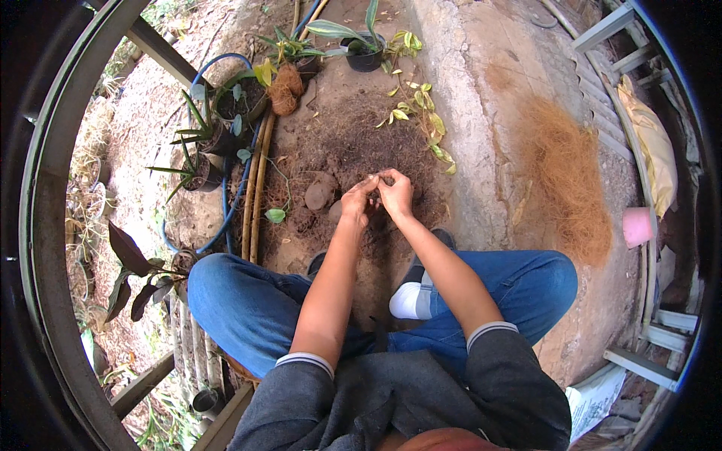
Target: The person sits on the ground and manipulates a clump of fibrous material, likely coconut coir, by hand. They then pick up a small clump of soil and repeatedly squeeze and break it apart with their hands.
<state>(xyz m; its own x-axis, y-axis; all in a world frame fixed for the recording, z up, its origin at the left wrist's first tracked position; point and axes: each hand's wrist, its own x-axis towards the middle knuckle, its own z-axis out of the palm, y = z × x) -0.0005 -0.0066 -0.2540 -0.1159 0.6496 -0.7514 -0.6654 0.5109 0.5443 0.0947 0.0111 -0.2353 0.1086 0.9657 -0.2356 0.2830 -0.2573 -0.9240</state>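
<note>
My hands, left [358,201] and right [396,194], pinch together on a crumbly soil clump [376,183]; I'd cradle it underneath, gently.

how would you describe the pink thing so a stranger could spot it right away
Start at the big heap of orange-brown fibre on the concrete slab, right of the person's knees. Just past its right edge sits a small pink cup, the only pink object among browns and greys.
</note>
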